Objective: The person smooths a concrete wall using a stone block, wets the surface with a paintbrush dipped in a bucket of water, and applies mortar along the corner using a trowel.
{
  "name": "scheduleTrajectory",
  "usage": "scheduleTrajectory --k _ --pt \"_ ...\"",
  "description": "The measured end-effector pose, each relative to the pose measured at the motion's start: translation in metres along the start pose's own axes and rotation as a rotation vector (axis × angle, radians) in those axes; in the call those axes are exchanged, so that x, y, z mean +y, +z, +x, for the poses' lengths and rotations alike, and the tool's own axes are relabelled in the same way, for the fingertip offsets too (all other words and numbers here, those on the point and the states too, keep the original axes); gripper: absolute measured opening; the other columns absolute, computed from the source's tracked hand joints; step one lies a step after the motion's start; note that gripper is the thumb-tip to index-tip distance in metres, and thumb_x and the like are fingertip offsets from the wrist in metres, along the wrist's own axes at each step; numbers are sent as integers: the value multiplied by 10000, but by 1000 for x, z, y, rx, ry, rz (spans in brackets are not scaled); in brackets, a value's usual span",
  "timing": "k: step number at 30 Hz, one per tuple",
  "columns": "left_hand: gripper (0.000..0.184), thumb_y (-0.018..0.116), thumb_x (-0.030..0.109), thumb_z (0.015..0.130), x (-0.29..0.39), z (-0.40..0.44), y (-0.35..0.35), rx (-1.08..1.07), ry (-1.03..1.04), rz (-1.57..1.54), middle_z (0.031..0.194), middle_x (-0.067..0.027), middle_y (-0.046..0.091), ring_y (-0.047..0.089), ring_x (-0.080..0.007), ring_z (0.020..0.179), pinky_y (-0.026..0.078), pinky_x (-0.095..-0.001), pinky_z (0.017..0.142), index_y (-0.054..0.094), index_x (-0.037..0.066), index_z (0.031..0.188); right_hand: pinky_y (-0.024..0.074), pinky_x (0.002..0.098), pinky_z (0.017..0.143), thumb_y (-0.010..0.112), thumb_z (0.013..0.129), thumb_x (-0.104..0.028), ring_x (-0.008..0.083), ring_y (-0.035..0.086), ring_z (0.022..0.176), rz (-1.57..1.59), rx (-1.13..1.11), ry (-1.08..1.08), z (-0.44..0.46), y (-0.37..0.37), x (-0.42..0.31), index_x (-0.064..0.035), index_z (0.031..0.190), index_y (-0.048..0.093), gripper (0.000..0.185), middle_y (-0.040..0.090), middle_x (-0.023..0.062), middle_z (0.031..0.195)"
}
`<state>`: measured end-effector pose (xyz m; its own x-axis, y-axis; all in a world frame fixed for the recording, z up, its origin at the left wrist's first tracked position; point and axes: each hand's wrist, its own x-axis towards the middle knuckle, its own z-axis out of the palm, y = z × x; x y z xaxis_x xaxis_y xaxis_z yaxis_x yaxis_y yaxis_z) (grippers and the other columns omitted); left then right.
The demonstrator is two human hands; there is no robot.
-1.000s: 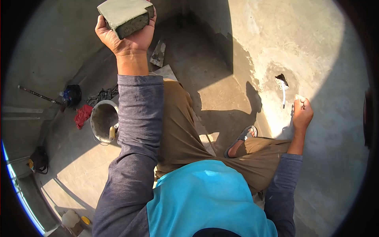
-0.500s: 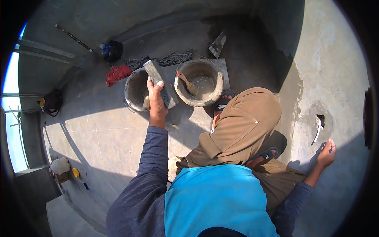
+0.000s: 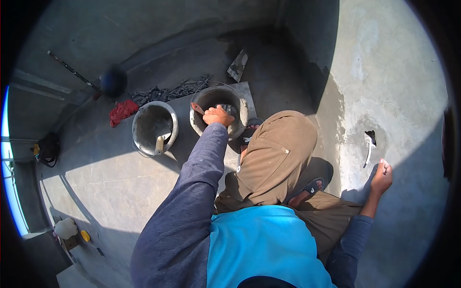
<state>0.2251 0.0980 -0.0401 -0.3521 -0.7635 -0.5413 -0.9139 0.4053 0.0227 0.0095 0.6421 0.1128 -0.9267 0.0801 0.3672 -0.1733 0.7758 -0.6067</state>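
Observation:
My left hand is closed and reaches into the right-hand bucket, on the grey block, which is mostly hidden by the hand and the bucket. Beside that hand a brush's reddish handle leans at the rim. A trowel with a pale handle rests in the left-hand bucket. At the right, my right hand is closed near the wall, below a hole from which a white strip hangs. Whatever its fingers hold is too small to tell.
Behind the buckets lie a red cloth, grey netting and a flat board piece. A dark bag is at the far left. My bent knee is right of the buckets.
My left hand has come down from high in view with the grey block and gone into the right-hand bucket. The view has shifted; my right hand stays closed by the wall.

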Motion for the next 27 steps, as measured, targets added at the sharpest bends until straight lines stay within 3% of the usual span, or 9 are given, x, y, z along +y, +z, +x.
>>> scheduleTrajectory --k 2,7,12,17,20,21,23,24,27 --pt "740 710 548 709 3 5 13 45 20 40 1294 -136 551 523 -325 1226 446 -434 985 555 163 1321 370 232 550 680 918 -232 45 418 590 -15 9 -68 -3 -8 15 -18 948 711 218 513 -60 638" --pt "668 747 475 679 3 18 49 247 75 24 1234 -127 543 500 -323 1184 446 -443 964 611 162 1254 371 240 554 690 904 -228 49 412 602 -121 38 -2 -18 -29 7 1 900 700 229 500 -59 643" --pt "712 744 549 696 7 13 57 161 48 165 1291 -90 543 486 -302 1226 434 -428 983 593 212 1306 396 251 554 692 902 -222 56 437 588 -111 23 30 -26 -38 8 3 900 689 224 529 -40 628" --pt "684 699 565 746 4 48 83 72 59 157 1305 -103 540 478 -305 1240 420 -434 992 585 201 1314 408 251 560 695 898 -207 54 458 592 -130 14 35 -30 -40 0 11 891 684 219 554 -31 634" --pt "603 675 479 784 3 72 97 320 19 26 1334 -128 539 456 -325 1285 418 -439 1006 591 199 1311 412 248 566 697 895 -199 52 469 596 -104 15 52 -28 -38 -5 14 890 683 214 561 -28 638" --pt "603 675 479 784 5 58 83 319 23 27 1334 -128 539 456 -325 1285 418 -439 1006 591 199 1311 412 246 567 697 894 -197 50 468 597 -80 7 59 -28 -38 -6 14 890 684 211 562 -29 638" --pt "449 561 372 890 7 19 48 108 129 86 1341 -167 537 467 -339 1250 398 -433 1007 609 154 1280 411 244 568 697 894 -196 48 467 597 -58 -4 67 -28 -38 -5 13 890 685 209 562 -30 638" --pt "498 595 374 857 5 18 43 18 123 127 1287 -179 575 482 -351 1242 404 -436 1010 591 134 1294 408 241 566 695 895 -197 46 464 597 -55 -10 54 -28 -36 -4 10 889 686 207 559 -34 637" --pt "542 624 361 817 5 16 37 76 81 40 1249 -182 599 495 -368 1231 405 -438 1016 572 137 1307 401 235 563 692 898 -200 43 456 596 -58 0 32 -26 -35 -5 6 888 688 207 553 -42 636"
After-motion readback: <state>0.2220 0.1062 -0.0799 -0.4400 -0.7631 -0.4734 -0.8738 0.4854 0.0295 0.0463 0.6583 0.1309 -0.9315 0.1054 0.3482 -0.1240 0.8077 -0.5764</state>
